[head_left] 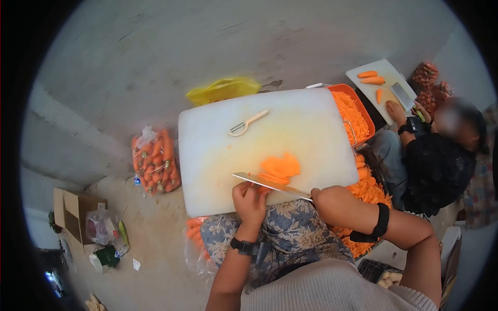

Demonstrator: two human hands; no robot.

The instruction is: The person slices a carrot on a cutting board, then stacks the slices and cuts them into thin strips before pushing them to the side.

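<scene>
My right hand (334, 206) is closed round the handle of a knife (274, 186) at the near edge of a white cutting board (207, 150). The blade points left and lies just in front of my left hand (249, 203). My left fingers are bent and pressed onto a carrot (263, 189), mostly hidden by the hand and the blade. Beyond the blade, thin carrot slices (280, 166) lie overlapping in a heap. Farther back on the board rests a peeler (251, 122) with a pale handle, touched by neither hand.
Shredded carrot fills an orange tub (371, 122) right of the board, with more shreds (365, 194) nearer me. Bagged carrots (157, 161) stand left; a yellow bag (220, 91) lies behind. At right, another person (436, 160) handles a cleaver (402, 96) on a smaller board (390, 71).
</scene>
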